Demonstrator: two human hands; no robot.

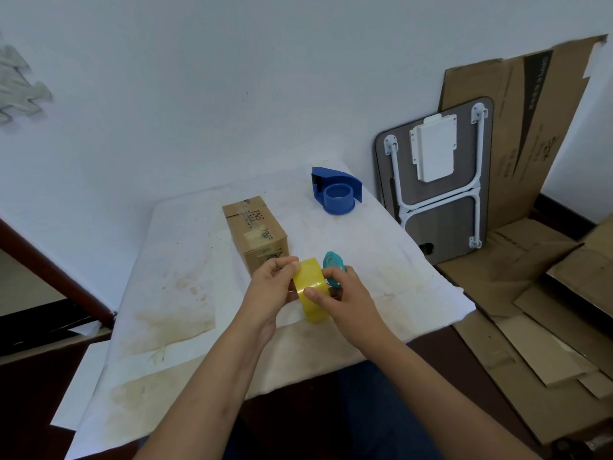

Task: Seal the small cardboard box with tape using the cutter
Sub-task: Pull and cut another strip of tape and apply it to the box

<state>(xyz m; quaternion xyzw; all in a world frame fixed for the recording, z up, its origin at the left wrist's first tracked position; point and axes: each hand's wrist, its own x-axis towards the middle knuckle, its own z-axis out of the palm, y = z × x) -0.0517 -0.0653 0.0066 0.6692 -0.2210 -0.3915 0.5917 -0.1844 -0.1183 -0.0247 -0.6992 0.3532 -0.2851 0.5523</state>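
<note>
A small brown cardboard box point(254, 232) stands on the white cloth-covered table point(185, 293), its top flaps closed with old tape marks. Just in front of it I hold a yellow roll of clear tape point(311, 290) above the table with both hands. My left hand point(272, 290) pinches the roll's upper left edge with fingertips. My right hand point(345, 300) grips the roll's right side, thumb on its face, and also holds a small teal cutter point(333, 260) that sticks up behind the roll.
A blue tape dispenser point(336, 192) sits at the table's far right corner. A folded lap table point(438, 180) leans on the wall to the right, with flattened cardboard sheets point(530, 293) behind and on the floor. The cloth is stained.
</note>
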